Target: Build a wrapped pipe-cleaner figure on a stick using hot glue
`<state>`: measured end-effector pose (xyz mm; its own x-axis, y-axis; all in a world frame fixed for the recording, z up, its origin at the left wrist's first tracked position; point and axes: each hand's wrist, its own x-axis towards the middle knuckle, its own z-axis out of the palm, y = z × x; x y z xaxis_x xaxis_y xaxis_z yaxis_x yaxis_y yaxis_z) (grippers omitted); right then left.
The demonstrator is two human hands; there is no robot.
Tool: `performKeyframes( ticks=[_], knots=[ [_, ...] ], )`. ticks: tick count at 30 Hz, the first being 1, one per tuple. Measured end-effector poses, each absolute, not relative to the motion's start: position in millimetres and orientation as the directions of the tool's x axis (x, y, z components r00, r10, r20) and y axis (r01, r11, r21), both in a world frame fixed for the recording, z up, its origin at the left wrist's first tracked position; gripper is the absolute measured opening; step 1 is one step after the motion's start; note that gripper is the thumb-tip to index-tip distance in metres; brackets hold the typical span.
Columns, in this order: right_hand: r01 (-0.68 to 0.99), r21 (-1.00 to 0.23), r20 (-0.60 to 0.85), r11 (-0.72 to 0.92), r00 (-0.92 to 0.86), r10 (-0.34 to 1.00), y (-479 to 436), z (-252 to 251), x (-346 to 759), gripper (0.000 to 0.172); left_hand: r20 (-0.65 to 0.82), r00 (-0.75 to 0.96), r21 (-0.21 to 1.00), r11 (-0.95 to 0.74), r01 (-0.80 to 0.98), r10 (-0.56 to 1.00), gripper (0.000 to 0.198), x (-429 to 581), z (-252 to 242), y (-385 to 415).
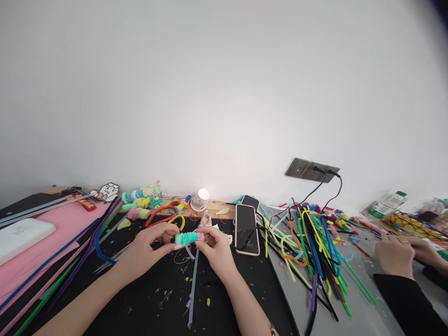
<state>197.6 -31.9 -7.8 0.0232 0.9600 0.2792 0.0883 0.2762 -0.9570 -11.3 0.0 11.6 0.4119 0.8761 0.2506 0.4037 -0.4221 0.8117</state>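
Between my two hands is a fuzzy roll of coiled pipe cleaner [189, 239], banded in green, turquoise and pink. My left hand [154, 245] pinches its green left end between thumb and fingers. At the pink right end, the fingers of my right hand [214, 245] are closed on the roll. Under it, a translucent glue stick [193, 289] lies on the black mat [157, 298]. More coiled pastel rolls [140, 192] rest at the back left, beside red and yellow bent pipe cleaners [164, 212].
A phone [247, 229] lies right of my hands, near a paper cup [200, 199]. Loose pipe cleaners [318, 252] spread over the grey table. Black cords run to a wall outlet [311, 170]. Another person's hands [397, 254] work at the far right, near a plastic bottle [387, 205].
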Motion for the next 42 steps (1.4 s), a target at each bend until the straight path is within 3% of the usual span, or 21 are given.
performKeyframes(
  ticks=[42],
  knots=[
    [0.086,-0.961,0.263,0.263,-0.007,0.965,-30.4,-5.7,200.0,0.021,0.265,0.465,0.830,-0.445,0.336,0.845,0.013,-9.7,18.9,-3.8]
  ],
)
